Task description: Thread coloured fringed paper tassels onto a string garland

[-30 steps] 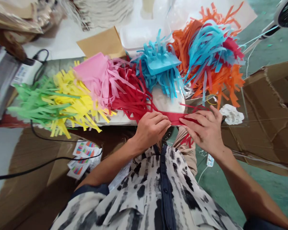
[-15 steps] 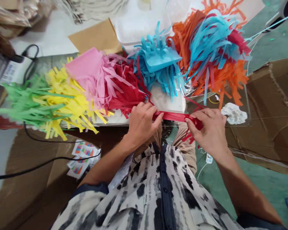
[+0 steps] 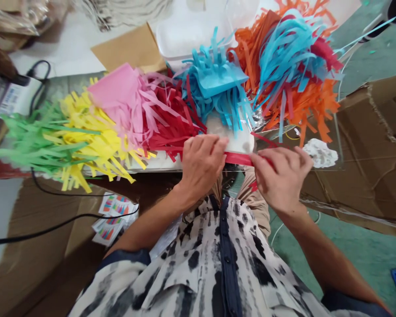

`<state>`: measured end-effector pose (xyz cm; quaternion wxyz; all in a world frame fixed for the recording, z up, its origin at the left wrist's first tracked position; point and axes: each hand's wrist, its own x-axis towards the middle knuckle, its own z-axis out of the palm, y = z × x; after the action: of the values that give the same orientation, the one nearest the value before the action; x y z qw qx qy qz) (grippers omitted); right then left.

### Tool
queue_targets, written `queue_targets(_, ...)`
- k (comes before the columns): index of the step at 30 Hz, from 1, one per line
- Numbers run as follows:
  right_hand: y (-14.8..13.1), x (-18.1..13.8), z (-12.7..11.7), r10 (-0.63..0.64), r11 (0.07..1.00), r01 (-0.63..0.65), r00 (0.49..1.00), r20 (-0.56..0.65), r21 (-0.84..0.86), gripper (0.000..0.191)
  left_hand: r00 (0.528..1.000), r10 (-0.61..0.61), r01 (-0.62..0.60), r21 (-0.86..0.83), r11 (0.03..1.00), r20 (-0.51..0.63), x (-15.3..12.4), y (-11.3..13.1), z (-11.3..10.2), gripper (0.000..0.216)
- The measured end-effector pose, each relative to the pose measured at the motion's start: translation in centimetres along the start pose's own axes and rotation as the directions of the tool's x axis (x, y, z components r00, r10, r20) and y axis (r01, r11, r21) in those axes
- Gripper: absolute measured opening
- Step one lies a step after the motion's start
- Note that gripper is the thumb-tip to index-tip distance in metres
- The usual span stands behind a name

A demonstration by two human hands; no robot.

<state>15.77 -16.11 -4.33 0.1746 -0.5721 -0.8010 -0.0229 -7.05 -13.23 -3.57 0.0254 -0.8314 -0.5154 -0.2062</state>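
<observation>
A red tissue-paper tassel (image 3: 238,158) is stretched between my two hands at the table's front edge. Its left end is gripped by my left hand (image 3: 203,160), fingers curled over it. My right hand (image 3: 280,176) is closed round the other end, partly covering it; red strips stick out beside the fingers. Just beyond my left hand lies a heap of red fringed tissue paper (image 3: 171,119). Farther back is blue fringed tissue paper (image 3: 219,83) with a flat, uncut top part.
Pink (image 3: 119,92), yellow (image 3: 89,136) and green (image 3: 42,141) fringed paper lies on the left. Orange fringe (image 3: 317,101) and more blue fringe (image 3: 284,53) are piled right. A white crumpled lump (image 3: 320,153) sits near my right hand. Black cable (image 3: 69,220) hangs left, above printed cards (image 3: 114,220).
My right hand has turned over and its fingers now cover more of the red paper. My left hand has shifted slightly right, its fingers closing further over the strip.
</observation>
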Motion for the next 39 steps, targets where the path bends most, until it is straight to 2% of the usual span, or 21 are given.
queue_targets(1, 0.1, -0.3, 0.2, -0.066, 0.998, 0.066, 0.998, 0.003, 0.012, 0.026, 0.994, 0.110, -0.111, -0.033, 0.993, -0.011, -0.1, 0.0, 0.1, 0.027)
queue_targets(3, 0.5, -0.8, 0.4, -0.146, 0.989, 0.146, 0.989, -0.014, 0.029, 0.029, 0.952, 0.307, -0.307, -0.100, 0.947, -0.008, -0.4, -0.3, 0.3, 0.028)
queue_targets(5, 1.3, -1.3, 0.4, -0.163, 0.985, 0.165, 0.986, -0.048, 0.052, 0.032, 0.933, 0.359, -0.353, -0.142, 0.925, 0.019, -0.9, -1.4, 0.2, 0.027)
queue_targets(9, 2.8, -2.2, -0.2, -0.173, 0.979, 0.179, 0.983, -0.068, 0.097, 0.043, 0.982, 0.187, -0.182, -0.123, 0.976, 0.030, -1.9, -4.7, -1.1, 0.024)
queue_targets(11, 3.2, -2.3, -0.4, -0.177, 0.978, 0.187, 0.978, -0.107, 0.087, 0.041, 0.996, 0.083, -0.084, -0.085, 0.993, -0.025, -2.2, -5.7, -2.1, 0.024)
queue_targets(13, 3.2, -2.0, -0.5, -0.180, 0.978, 0.192, 0.975, -0.130, 0.085, 0.036, 0.994, 0.031, -0.039, -0.070, 0.997, -0.106, -2.1, -5.3, -2.8, 0.022)
queue_targets(14, 3.1, -1.8, -0.5, -0.183, 0.977, 0.196, 0.974, -0.133, 0.089, 0.033, 0.990, 0.051, -0.063, -0.084, 0.994, -0.133, -1.9, -4.7, -2.9, 0.020)
queue_targets(16, 2.9, -1.3, -0.6, -0.189, 0.975, 0.202, 0.973, -0.133, 0.091, 0.027, 0.976, 0.167, -0.187, -0.140, 0.972, -0.142, -1.4, -2.8, -2.6, 0.016)
queue_targets(18, 2.7, -0.9, -0.7, -0.196, 0.975, 0.207, 0.971, -0.135, 0.077, 0.021, 0.952, 0.297, -0.305, -0.188, 0.934, -0.073, -0.6, -1.1, -1.6, 0.018)
queue_targets(20, 2.5, -0.7, -0.9, -0.194, 0.978, 0.203, 0.972, -0.134, 0.055, 0.016, 0.942, 0.335, -0.328, -0.207, 0.922, -0.003, 0.1, 0.0, -0.4, 0.017)
queue_targets(23, 2.3, -0.4, -1.0, -0.186, 0.981, 0.191, 0.976, -0.109, 0.035, 0.014, 0.954, 0.296, -0.279, -0.210, 0.937, 0.051, 0.8, 0.1, 1.1, 0.018)
queue_targets(26, 2.0, 0.0, -0.8, -0.174, 0.984, 0.178, 0.981, -0.091, 0.034, 0.017, 0.957, 0.283, -0.265, -0.201, 0.943, 0.066, 1.0, -0.4, 1.5, 0.020)
queue_targets(31, 2.1, 0.7, -0.2, -0.110, 0.988, 0.116, 0.992, -0.066, 0.098, 0.016, 0.967, 0.239, -0.214, -0.231, 0.949, 0.088, 0.9, -0.6, 1.1, 0.024)
queue_targets(36, 2.3, 0.9, -0.2, 0.036, 0.975, -0.023, 0.998, -0.054, 0.222, 0.020, 0.988, 0.077, -0.057, -0.154, 0.986, 0.131, 0.9, -1.4, 0.4, 0.027)
queue_targets(39, 1.9, 0.9, -0.1, 0.106, 0.972, -0.092, 0.993, -0.053, 0.214, 0.021, 0.984, 0.009, 0.011, -0.108, 0.994, 0.179, 1.1, -1.8, 0.2, 0.027)
